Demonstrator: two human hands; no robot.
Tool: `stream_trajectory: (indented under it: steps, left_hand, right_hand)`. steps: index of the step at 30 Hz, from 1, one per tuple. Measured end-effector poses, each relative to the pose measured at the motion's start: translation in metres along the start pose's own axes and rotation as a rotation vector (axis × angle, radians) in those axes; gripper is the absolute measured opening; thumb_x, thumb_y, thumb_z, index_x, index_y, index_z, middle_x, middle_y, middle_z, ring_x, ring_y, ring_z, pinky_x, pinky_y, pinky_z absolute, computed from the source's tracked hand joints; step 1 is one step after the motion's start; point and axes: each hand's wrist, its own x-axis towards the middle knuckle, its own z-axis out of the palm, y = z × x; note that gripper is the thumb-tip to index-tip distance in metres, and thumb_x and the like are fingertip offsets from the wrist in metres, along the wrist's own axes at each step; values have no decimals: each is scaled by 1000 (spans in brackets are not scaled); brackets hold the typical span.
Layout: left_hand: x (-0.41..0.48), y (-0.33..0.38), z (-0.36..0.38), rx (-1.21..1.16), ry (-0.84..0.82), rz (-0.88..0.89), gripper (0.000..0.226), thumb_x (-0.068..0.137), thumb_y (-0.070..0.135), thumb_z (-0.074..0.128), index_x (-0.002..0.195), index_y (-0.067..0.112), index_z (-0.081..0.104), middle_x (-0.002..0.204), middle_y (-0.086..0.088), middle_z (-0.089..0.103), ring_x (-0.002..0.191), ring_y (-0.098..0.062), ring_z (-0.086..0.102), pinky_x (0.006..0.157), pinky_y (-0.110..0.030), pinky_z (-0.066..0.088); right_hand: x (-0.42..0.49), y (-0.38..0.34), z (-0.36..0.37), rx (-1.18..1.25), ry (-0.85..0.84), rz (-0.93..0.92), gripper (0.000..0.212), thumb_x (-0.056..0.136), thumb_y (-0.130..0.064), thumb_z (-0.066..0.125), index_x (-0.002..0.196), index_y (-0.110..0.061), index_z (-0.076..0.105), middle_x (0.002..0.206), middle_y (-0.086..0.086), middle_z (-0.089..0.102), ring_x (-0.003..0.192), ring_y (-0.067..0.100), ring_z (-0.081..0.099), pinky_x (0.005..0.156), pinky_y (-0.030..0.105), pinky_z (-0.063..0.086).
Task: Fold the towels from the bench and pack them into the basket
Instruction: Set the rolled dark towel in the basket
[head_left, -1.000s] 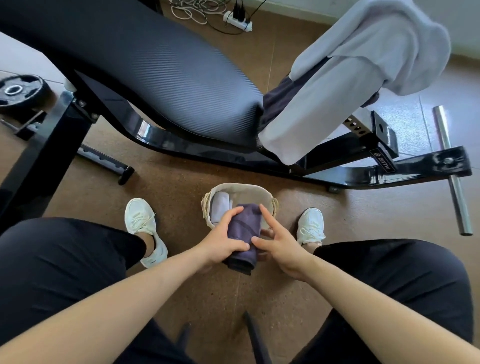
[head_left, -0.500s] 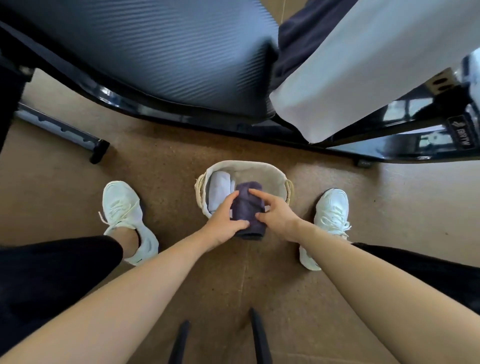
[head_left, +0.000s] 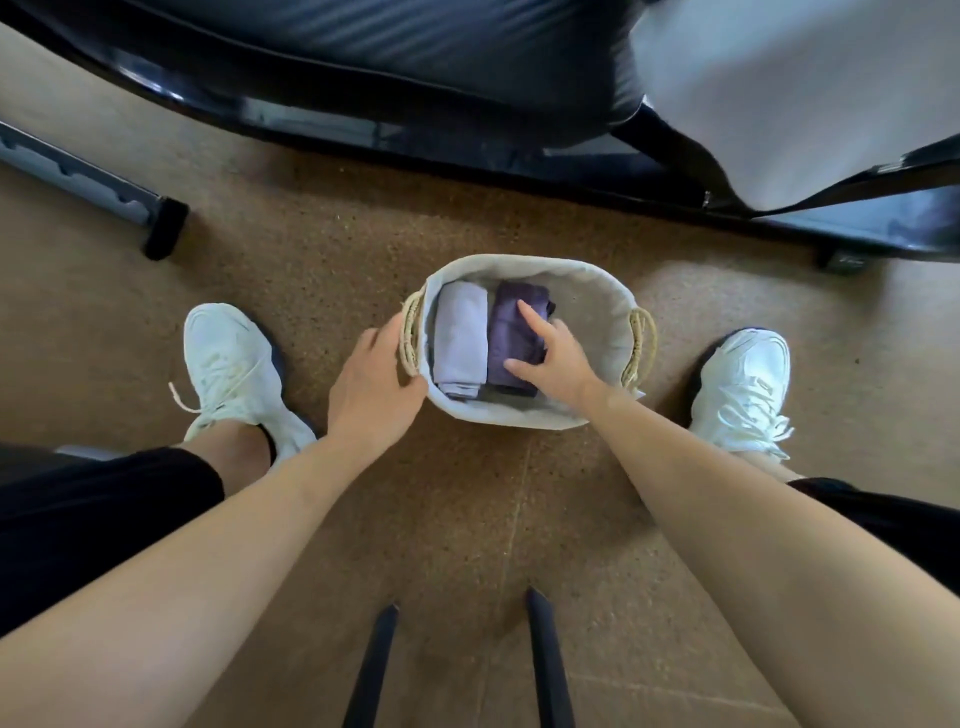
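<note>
Nearest us, both forearms reach down between our knees to the basket (head_left: 587, 291) on the floor (head_left: 467, 519), white shoes (head_left: 231, 364) either side. Our left hand (head_left: 371, 382) is spread, palm cupped against the basket's left end at the rope handle (head_left: 410, 332), bracing it, not gripping cloth. Our right hand (head_left: 553, 353) is inside the basket, fingers (head_left: 530, 314) loosely spread and resting on the dark purple towel (head_left: 511, 332), pinching nothing. What changed: a second ago both hands held that purple roll above the near rim; half a second ago it was still between our hands at the rim; now it lies down in the basket, touching the pale lilac towel (head_left: 460, 338) on its left, both rolls lying side by side. Left hand has moved off the towel onto the basket's outside. Meaning: second towel looks packed, right hand seems only to be pressing it flat. The right half of the basket is bare lining, so we judge there's room for more. Farther off, the counter's (head_left: 415, 62) black pad and frame run across the top, and a large white towel (head_left: 810, 104) hangs over its right end, with a dark cloth edge beside it that we can't identify. So the task isn't finished: at least that white one needs folding next. It's bulky, and fit may be tight.
</note>
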Motion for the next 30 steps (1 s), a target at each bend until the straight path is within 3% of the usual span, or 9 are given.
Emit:
stream_trajectory:
  steps: [4,8,12,17,19,21,24,27,30]
  left_hand:
    - [0,1,5,-25,-6,-17,72,91,35,65,154,38,31,139,5,45,118,-20,56,94,-48,55]
    - [-2,-1,4,-38,-64,-28,86,88,32,71,159,33,24,144,6,38,120,-17,54,98,-46,55]
    - [0,4,-8,0,-156,-24,85,89,36,71,158,36,23,150,6,33,124,-17,53,99,-43,54]
    - [-8,22,-36,81,-262,8,70,92,42,64,154,38,31,156,2,36,129,-24,53,102,-49,52]
    - [-17,38,-50,83,-268,39,63,92,43,65,150,35,40,150,0,45,124,-23,57,101,-49,53]
    - [-26,58,-64,81,-249,82,59,92,41,66,147,33,46,146,0,52,123,-23,59,101,-48,54]
    - [-41,95,-88,48,-184,133,57,93,32,67,147,28,49,143,2,57,125,-22,59,101,-43,52]
    - [-59,135,-114,-54,-123,225,48,93,25,66,140,26,57,127,5,67,114,-17,63,97,-39,53]
    - [-74,174,-139,-155,-51,298,38,92,23,69,129,31,63,107,15,69,102,-9,65,92,-34,54]
  right_hand:
    - [4,7,9,-212,0,-24,101,84,-52,75,158,-48,7,152,5,30,133,31,44,112,45,42]
    - [1,1,9,-560,71,50,99,84,-71,63,154,-54,-5,148,11,36,121,39,53,94,51,52]
    - [-2,-22,-2,-636,15,132,98,84,-73,60,155,-52,-4,147,12,37,124,40,48,96,50,48]
    - [-31,-60,-42,-609,-87,110,89,87,-72,56,157,-48,7,155,12,30,136,44,38,103,54,45]
    - [-52,-76,-67,-625,-72,67,71,90,-66,56,152,-42,30,144,10,42,130,39,46,100,51,47]
    - [-76,-93,-91,-621,-43,8,48,92,-58,55,134,-35,55,129,5,55,117,30,57,91,44,52]
    - [-117,-125,-131,-566,75,-57,28,96,-44,54,116,-31,67,113,-2,68,101,21,65,74,32,48]
    - [-164,-164,-177,-411,310,-176,24,94,-37,60,114,-29,70,110,-5,71,98,19,66,79,32,53]
    - [-213,-196,-217,-206,613,-350,13,90,-29,68,99,-25,76,91,-6,74,85,16,67,81,34,54]
